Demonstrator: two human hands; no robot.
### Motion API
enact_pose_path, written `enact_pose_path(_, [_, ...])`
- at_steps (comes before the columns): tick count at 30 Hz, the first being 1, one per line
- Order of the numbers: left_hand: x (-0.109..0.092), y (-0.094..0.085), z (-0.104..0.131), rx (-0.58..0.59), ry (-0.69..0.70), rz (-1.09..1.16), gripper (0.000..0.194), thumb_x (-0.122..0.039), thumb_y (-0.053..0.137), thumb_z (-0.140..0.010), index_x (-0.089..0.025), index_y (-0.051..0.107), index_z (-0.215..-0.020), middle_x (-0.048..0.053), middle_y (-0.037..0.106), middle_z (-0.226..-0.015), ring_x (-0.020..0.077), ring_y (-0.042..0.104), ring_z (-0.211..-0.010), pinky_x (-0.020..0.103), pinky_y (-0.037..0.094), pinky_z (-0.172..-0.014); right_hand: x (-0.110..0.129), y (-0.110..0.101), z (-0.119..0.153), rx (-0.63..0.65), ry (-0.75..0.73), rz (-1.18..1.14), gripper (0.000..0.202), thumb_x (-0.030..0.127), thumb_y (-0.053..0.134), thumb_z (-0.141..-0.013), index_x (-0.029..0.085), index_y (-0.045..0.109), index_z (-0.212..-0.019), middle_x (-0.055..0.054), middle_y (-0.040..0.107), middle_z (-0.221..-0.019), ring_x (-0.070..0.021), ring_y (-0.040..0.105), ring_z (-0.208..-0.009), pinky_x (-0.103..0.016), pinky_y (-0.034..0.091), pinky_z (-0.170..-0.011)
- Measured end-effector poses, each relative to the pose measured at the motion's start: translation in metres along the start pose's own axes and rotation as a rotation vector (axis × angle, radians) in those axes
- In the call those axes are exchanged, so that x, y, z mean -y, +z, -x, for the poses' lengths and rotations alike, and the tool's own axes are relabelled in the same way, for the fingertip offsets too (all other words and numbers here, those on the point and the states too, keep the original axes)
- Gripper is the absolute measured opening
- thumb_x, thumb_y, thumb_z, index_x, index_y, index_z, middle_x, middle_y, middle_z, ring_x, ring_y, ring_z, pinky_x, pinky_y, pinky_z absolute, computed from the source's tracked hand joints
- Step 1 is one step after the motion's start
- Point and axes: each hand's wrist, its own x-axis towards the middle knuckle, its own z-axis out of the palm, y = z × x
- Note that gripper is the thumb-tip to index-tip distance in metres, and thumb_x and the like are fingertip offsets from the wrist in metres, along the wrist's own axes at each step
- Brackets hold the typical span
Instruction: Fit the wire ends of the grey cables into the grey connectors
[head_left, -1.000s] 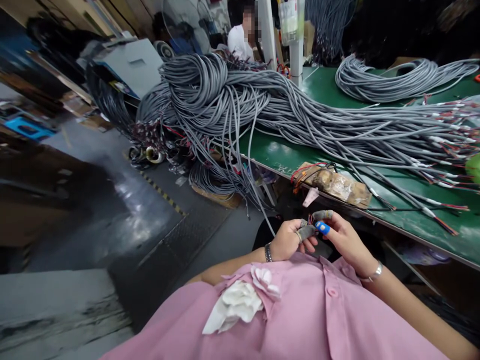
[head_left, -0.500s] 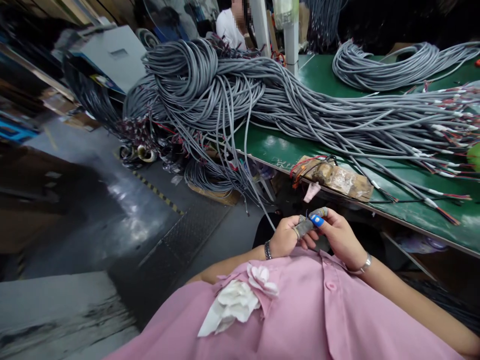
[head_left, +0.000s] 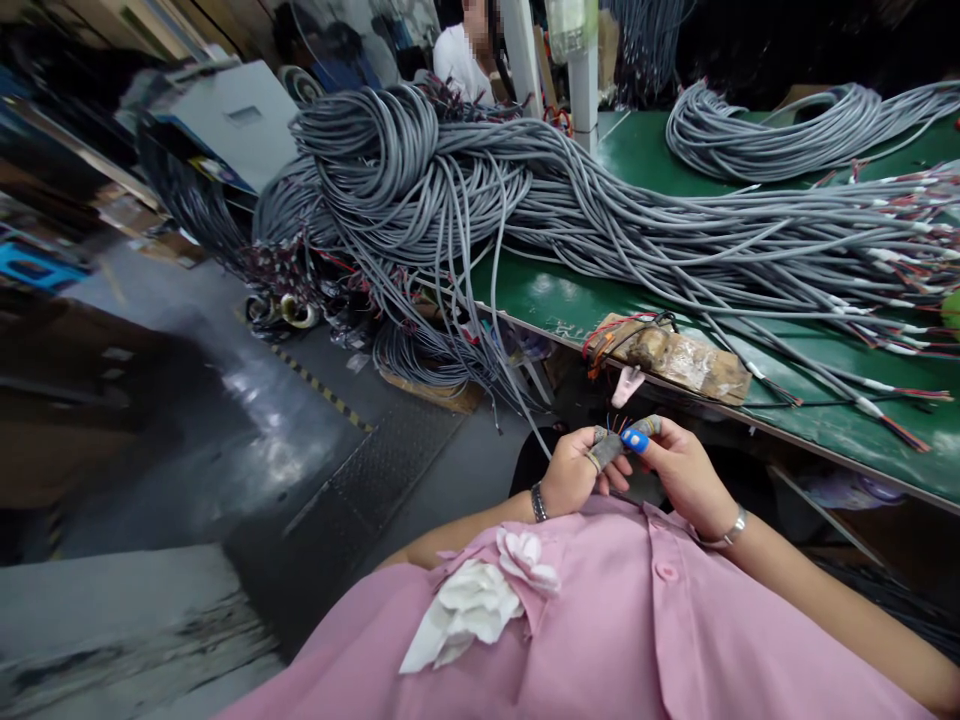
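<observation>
My left hand (head_left: 577,465) and my right hand (head_left: 679,468) meet in front of my body, just off the table's near edge. Thin coloured wires (head_left: 616,424) fan up from between the fingertips. The left thumb and fingers, wearing grey finger covers, pinch the wires from the left. From the right, the thumb with a blue covering and a covered forefinger close on the same wires. A grey cable (head_left: 541,440) runs down from the table toward the left hand; the grip hides where it joins the wires.
A large heap of grey cables (head_left: 570,190) covers the green table (head_left: 540,290). A taped wooden block (head_left: 675,360) with wires and a pale clip (head_left: 627,385) sits at the near edge. Another cable coil (head_left: 772,135) lies behind. A person (head_left: 461,60) in white is across the table.
The wire ends now stand spread above my fingertips, where only one dark end showed before. Both hands stay in nearly the same place. The view has shifted slightly.
</observation>
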Motion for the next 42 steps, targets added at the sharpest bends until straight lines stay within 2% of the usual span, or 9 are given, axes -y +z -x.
enact_pose_path(16, [0.01, 0.001, -0.002, -0.13, 0.016, 0.059, 0.034, -0.048, 0.062, -0.076, -0.015, 0.054, -0.076, 0.002, 0.064, -0.062, 0.0086, 0.055, -0.04, 0.017, 0.023, -0.033, -0.001, 0.001, 0.007, 0.029, -0.007, 0.004, 0.031, 0.043, 0.074, -0.07, 0.018, 0.056, -0.069, 0.002, 0.054, -0.062, -0.0104, 0.043, -0.056, -0.025, 0.036, -0.053])
enact_pose_path(21, [0.003, -0.001, 0.0, -0.161, -0.009, 0.074, 0.036, -0.05, 0.064, -0.073, -0.015, 0.053, -0.075, -0.001, 0.061, -0.058, 0.007, 0.052, -0.037, 0.017, 0.021, -0.033, -0.007, -0.007, 0.004, 0.017, 0.005, -0.085, 0.034, 0.051, 0.065, -0.077, 0.018, 0.058, -0.07, 0.003, 0.046, -0.056, -0.0099, 0.038, -0.051, -0.025, 0.034, -0.05])
enact_pose_path(26, [-0.004, -0.005, 0.002, -0.097, -0.074, 0.14, 0.035, -0.047, 0.066, -0.073, -0.015, 0.053, -0.073, -0.002, 0.06, -0.054, 0.0059, 0.048, -0.033, 0.017, 0.019, -0.032, -0.008, -0.018, -0.014, -0.027, 0.036, -0.254, 0.048, 0.065, 0.049, -0.081, 0.019, 0.063, -0.08, 0.001, 0.049, -0.063, -0.0104, 0.038, -0.05, -0.027, 0.039, -0.051])
enact_pose_path(30, [-0.008, -0.009, 0.002, 0.019, -0.117, 0.221, 0.032, -0.044, 0.066, -0.073, -0.015, 0.054, -0.074, -0.001, 0.06, -0.053, 0.007, 0.048, -0.032, 0.017, 0.017, -0.031, 0.003, -0.016, -0.034, 0.125, 0.158, -0.33, 0.052, 0.068, 0.045, -0.081, 0.02, 0.064, -0.088, -0.005, 0.06, -0.083, -0.0114, 0.048, -0.057, -0.026, 0.044, -0.055])
enact_pose_path(34, [-0.015, -0.011, -0.003, 0.092, -0.155, 0.27, 0.033, -0.043, 0.068, -0.071, -0.015, 0.052, -0.073, -0.001, 0.06, -0.053, 0.0073, 0.048, -0.032, 0.018, 0.019, -0.031, 0.015, -0.003, -0.048, 0.261, 0.171, -0.387, 0.043, 0.062, 0.057, -0.078, 0.02, 0.062, -0.087, -0.003, 0.062, -0.083, -0.0107, 0.05, -0.058, -0.025, 0.044, -0.055])
enact_pose_path(36, [-0.017, -0.011, -0.006, 0.099, -0.163, 0.27, 0.034, -0.043, 0.07, -0.07, -0.014, 0.053, -0.074, 0.0, 0.06, -0.053, 0.0072, 0.049, -0.033, 0.018, 0.019, -0.031, 0.014, 0.002, -0.05, 0.22, 0.096, -0.347, 0.035, 0.053, 0.065, -0.076, 0.019, 0.061, -0.081, 0.0, 0.057, -0.071, -0.0087, 0.044, -0.052, -0.023, 0.04, -0.051])
enact_pose_path(38, [-0.019, -0.011, -0.009, 0.091, -0.166, 0.268, 0.035, -0.044, 0.07, -0.069, -0.014, 0.053, -0.074, 0.0, 0.06, -0.053, 0.0069, 0.048, -0.033, 0.017, 0.019, -0.031, 0.008, 0.006, -0.051, 0.081, -0.004, -0.272, 0.032, 0.049, 0.068, -0.075, 0.019, 0.058, -0.074, 0.004, 0.048, -0.059, -0.0078, 0.037, -0.048, -0.023, 0.033, -0.047])
enact_pose_path(40, [-0.019, -0.012, -0.012, 0.089, -0.159, 0.276, 0.034, -0.043, 0.07, -0.068, -0.014, 0.053, -0.074, 0.0, 0.06, -0.052, 0.0068, 0.048, -0.032, 0.017, 0.017, -0.031, -0.001, 0.007, -0.052, -0.067, -0.085, -0.21, 0.035, 0.052, 0.066, -0.076, 0.019, 0.056, -0.071, 0.005, 0.044, -0.054, -0.0082, 0.034, -0.046, -0.023, 0.031, -0.046])
enact_pose_path(42, [-0.018, -0.013, -0.015, 0.106, -0.147, 0.291, 0.032, -0.041, 0.07, -0.069, -0.014, 0.053, -0.075, 0.0, 0.06, -0.052, 0.0069, 0.048, -0.032, 0.017, 0.017, -0.03, -0.006, 0.007, -0.054, -0.117, -0.095, -0.206, 0.039, 0.059, 0.061, -0.076, 0.02, 0.055, -0.071, 0.004, 0.048, -0.057, -0.0091, 0.037, -0.047, -0.025, 0.033, -0.048])
